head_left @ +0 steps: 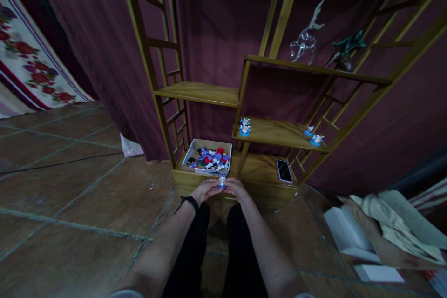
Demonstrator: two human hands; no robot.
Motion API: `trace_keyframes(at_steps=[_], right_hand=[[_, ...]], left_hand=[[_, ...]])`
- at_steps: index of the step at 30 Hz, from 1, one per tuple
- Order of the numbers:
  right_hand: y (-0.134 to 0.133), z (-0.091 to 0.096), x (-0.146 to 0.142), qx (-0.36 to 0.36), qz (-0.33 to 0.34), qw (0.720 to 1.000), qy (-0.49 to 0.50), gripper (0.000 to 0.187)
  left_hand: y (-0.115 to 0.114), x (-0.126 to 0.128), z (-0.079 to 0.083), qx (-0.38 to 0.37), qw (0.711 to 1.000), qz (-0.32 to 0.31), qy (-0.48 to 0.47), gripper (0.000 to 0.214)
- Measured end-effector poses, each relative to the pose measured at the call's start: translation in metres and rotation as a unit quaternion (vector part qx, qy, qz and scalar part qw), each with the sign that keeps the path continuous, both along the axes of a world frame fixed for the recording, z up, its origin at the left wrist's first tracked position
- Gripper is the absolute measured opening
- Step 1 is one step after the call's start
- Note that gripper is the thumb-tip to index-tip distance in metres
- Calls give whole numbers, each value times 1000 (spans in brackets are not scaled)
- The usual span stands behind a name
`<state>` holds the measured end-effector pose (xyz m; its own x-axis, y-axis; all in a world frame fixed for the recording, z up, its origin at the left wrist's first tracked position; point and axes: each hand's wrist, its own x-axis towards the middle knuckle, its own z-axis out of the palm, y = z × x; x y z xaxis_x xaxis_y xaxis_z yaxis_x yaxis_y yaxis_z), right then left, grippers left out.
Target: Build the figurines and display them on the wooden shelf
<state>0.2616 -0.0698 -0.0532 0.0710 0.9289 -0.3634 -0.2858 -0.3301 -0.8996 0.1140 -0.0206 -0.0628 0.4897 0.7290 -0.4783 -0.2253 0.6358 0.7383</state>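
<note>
Both hands meet low in front of a wooden shelf unit [272,132]. My left hand [206,189] and my right hand [238,187] pinch a small figurine on a blue base [222,181] between their fingertips. Just behind it, on the bottom board, stands a white box [208,156] filled with several small figurines and coloured bases. Two figurines [244,126] stand at the left of the middle shelf and two more [313,136] at its right. A black band circles my left wrist.
A phone [284,170] lies on the bottom board at the right. A glass deer [306,37] and a dark ornament [344,53] stand on the top shelf. White boxes and cloth [380,223] lie on the tiled floor at right. A dark red curtain hangs behind.
</note>
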Motion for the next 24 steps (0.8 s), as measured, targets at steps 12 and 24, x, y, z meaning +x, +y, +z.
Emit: trace_keyframes(at_steps=[12, 24], right_hand=[[0, -4, 1, 12, 4, 1000, -8, 36], [-3, 1, 0, 22, 7, 1000, -5, 37]], left_hand=[[-2, 0, 4, 3, 1000, -6, 0, 13], [-2, 0, 4, 7, 1000, -6, 1, 12]])
